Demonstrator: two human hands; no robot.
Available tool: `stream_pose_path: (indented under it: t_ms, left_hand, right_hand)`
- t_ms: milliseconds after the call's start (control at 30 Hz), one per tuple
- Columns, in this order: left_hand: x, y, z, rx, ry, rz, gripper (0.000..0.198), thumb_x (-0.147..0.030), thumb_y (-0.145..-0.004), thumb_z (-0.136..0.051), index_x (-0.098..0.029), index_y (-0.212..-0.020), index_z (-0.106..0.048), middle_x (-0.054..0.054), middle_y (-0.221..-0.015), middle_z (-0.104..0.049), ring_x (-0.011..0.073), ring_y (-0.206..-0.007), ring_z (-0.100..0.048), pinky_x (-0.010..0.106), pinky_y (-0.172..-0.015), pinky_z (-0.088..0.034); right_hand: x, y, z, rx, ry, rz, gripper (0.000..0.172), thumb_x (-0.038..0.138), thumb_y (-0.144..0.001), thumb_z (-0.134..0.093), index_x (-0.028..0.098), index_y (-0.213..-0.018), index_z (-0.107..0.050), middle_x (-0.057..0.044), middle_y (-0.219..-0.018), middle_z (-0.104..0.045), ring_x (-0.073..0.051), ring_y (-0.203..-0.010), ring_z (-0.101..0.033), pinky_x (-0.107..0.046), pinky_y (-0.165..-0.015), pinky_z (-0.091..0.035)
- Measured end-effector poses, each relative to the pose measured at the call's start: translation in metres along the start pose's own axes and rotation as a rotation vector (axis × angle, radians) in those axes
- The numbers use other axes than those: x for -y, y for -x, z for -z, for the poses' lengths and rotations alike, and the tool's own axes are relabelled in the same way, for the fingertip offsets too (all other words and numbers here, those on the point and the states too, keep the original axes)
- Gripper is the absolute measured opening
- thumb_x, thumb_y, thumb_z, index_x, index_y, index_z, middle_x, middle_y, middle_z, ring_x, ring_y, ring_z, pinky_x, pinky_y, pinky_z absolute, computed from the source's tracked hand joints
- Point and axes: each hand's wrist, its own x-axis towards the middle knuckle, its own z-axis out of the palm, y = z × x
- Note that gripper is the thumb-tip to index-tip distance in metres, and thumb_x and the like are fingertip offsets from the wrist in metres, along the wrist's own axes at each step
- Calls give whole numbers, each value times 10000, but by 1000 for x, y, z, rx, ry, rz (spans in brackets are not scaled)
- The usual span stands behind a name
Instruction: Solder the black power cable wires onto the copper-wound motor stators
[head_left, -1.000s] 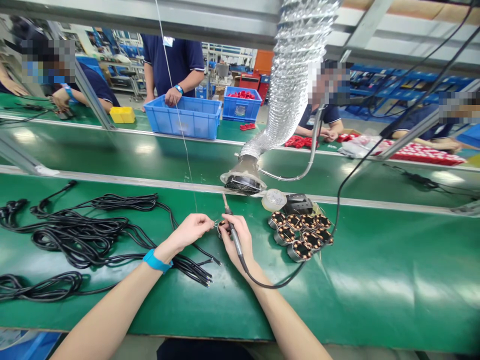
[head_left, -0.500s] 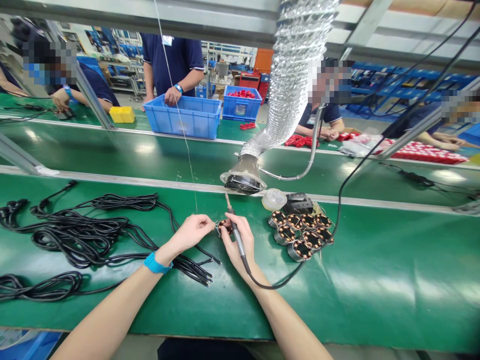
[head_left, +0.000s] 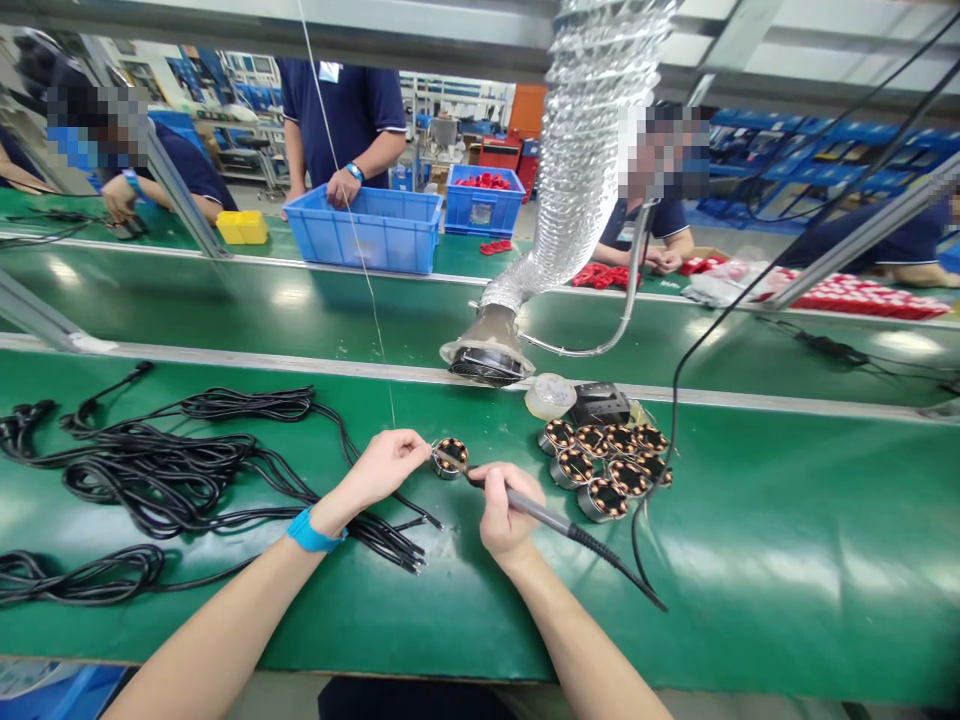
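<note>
My right hand [head_left: 511, 508] is closed around the grey handle of a soldering iron [head_left: 541, 512]. The iron's tip points left and lies over a small round motor stator [head_left: 450, 458] with copper windings, which rests on the green bench. At the stator's left edge, my left hand [head_left: 390, 465] pinches thumb and forefinger together. What sits between those fingertips is too small to make out. A thin solder-like wire [head_left: 381, 340] hangs from above and ends just behind my left hand.
Bundled black power cords [head_left: 161, 465] cover the bench on the left. Several more stators [head_left: 602, 500] stand grouped at right, beside a clear round container [head_left: 550, 396]. A fume extraction hose [head_left: 592, 150] hangs ahead. Co-workers sit and stand across the line, near a blue bin [head_left: 364, 235].
My right hand has moved off the stator to the right and turned the soldering iron, so its tip swung from pointing away to lying over the stator. My left hand has stayed put.
</note>
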Motion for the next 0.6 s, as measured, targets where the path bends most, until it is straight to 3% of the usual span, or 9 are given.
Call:
stream_pose_path:
  t_ms: [333,600]
  left_hand:
    - [-4,0,0,8,23,16,309,-435,-824,-571,-153,-707,-620,-4,-640,-568,137,-587,-456,244,-560,-309]
    - [-5,1,-1,15,38,22,307,-439,-822,-576,-159,-697,-589,-17,-620,-526,129,-574,-425,244,-547,-280]
  right_hand:
    - [2,-2,-3,63,-11,-1,320,250,-944,-455,224,-717,-678,-4,-632,-687,-157,-564,-653,-288,-583,-515]
    - [-4,0,-2,-22,-41,-114,344,307,-961,-454,218,-718,-680,-15,-665,-690,-164,-565,-638,-291,-587,-525]
